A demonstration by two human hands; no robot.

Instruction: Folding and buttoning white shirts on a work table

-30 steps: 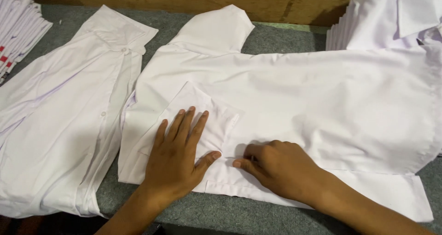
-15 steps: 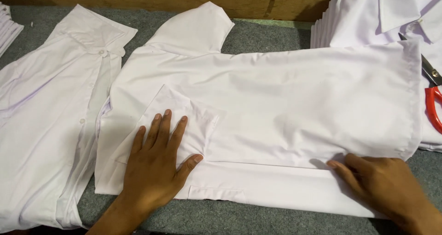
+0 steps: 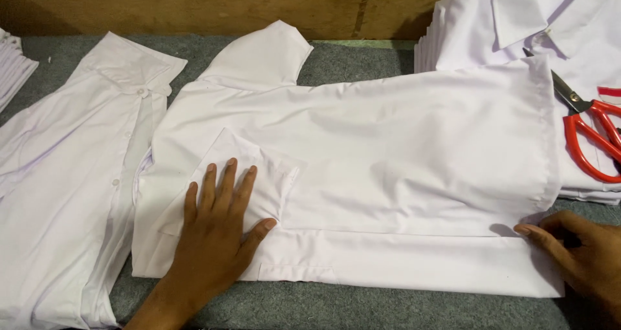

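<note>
here the left hand lies flat on the white shirt, the right hand, partly cut off, pinching its hem.

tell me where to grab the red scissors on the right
Take the scissors by the red handle loops, coming from the right. The loops lie flat and exposed on the pile of shirts, while the blades point up-left toward the spread shirt.

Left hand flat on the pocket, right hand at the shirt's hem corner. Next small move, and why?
Probably pull the hem corner outward with the right hand to flatten the front strip. The left hand lies flat on the pocket, pinning the white shirt on the grey table, and the right fingertips sit at the near right corner, where shallow creases show in the cloth.
</note>
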